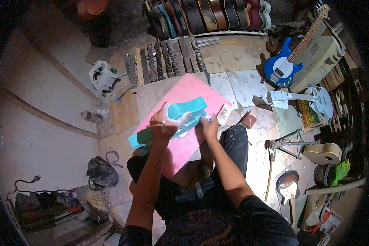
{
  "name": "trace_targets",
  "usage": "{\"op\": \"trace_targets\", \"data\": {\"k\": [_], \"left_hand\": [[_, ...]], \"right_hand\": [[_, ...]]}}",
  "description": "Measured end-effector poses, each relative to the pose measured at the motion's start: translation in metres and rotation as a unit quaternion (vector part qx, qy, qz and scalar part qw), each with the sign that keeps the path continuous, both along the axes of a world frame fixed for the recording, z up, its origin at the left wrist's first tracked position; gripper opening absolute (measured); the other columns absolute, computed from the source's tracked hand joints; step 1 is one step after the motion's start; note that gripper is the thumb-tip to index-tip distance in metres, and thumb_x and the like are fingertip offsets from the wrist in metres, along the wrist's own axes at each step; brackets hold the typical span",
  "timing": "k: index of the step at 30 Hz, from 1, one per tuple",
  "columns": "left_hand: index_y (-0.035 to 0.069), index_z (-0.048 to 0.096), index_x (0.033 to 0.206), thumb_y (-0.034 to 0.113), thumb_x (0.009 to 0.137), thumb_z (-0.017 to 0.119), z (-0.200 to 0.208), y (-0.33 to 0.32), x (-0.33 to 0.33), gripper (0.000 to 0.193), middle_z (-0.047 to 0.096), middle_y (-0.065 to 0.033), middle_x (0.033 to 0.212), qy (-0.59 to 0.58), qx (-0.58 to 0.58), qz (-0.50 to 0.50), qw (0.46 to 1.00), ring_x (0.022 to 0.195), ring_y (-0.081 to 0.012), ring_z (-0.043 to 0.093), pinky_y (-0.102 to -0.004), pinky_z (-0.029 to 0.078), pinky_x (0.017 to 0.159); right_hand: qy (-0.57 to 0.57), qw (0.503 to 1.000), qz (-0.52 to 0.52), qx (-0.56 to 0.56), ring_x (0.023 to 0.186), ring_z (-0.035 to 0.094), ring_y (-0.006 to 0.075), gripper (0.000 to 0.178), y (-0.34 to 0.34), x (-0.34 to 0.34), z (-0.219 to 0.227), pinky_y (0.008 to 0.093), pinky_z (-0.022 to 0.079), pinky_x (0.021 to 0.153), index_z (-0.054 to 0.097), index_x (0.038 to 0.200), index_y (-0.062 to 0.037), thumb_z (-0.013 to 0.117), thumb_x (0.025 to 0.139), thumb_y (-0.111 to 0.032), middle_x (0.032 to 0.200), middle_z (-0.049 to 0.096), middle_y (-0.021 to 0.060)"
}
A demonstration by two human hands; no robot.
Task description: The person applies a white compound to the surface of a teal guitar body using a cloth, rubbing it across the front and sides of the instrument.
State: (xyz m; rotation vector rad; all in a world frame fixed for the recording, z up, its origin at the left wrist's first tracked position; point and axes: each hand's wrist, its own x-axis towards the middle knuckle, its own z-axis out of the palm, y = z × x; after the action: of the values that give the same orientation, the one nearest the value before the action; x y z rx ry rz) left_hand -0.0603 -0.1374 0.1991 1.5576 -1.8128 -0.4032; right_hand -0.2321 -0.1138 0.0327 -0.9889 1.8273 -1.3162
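Note:
A teal electric guitar body (188, 107) is tilted on edge above a pink sheet (186, 88) in front of my lap. My left hand (163, 124), dusted with white powder, wraps around the body's middle and holds it. At the body's right end my right hand (209, 126) presses with its fingers closed together. Whatever those fingers may pinch is too small and hidden to make out. Just right of this hand lies a pale, jagged-edged piece (224, 114), and beyond it a brown folded piece (248, 120).
Several guitar necks (168, 59) lie in a row ahead, with guitar bodies (217, 16) racked behind. To the right are a blue bass (281, 67), a white guitar (324, 102), a metal stand (287, 143) and a sunburst guitar (288, 188). A black bag (102, 173) sits left.

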Motion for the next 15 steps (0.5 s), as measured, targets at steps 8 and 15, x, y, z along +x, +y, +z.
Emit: {"op": "trace_targets", "data": {"k": [8, 15], "left_hand": [[0.007, 0.067, 0.109, 0.057, 0.072, 0.088, 0.013, 0.000, -0.002, 0.065, 0.076, -0.0169, 0.094, -0.055, 0.134, 0.008, 0.989, 0.088, -0.0344, 0.076, -0.0437, 0.059, 0.080], [0.007, 0.067, 0.110, 0.058, 0.072, 0.087, 0.018, -0.002, -0.003, 0.067, 0.076, -0.0179, 0.097, -0.049, 0.161, 0.013, 0.986, 0.092, -0.0347, 0.076, -0.0437, 0.059, 0.081]], "right_hand": [[0.040, 0.998, 0.018, -0.044, 0.074, 0.062, 0.0176, 0.026, -0.004, -0.006, -0.028, 0.0353, 0.050, 0.068, 0.061, 0.091, 0.0017, 0.077, 0.088, -0.017, 0.080, 0.067, 0.0112], [0.028, 0.999, 0.001, -0.038, 0.074, 0.060, 0.0157, 0.024, -0.005, -0.010, -0.044, 0.0350, 0.050, 0.068, 0.059, 0.089, 0.0006, 0.077, 0.088, -0.015, 0.079, 0.066, 0.0087]]}}
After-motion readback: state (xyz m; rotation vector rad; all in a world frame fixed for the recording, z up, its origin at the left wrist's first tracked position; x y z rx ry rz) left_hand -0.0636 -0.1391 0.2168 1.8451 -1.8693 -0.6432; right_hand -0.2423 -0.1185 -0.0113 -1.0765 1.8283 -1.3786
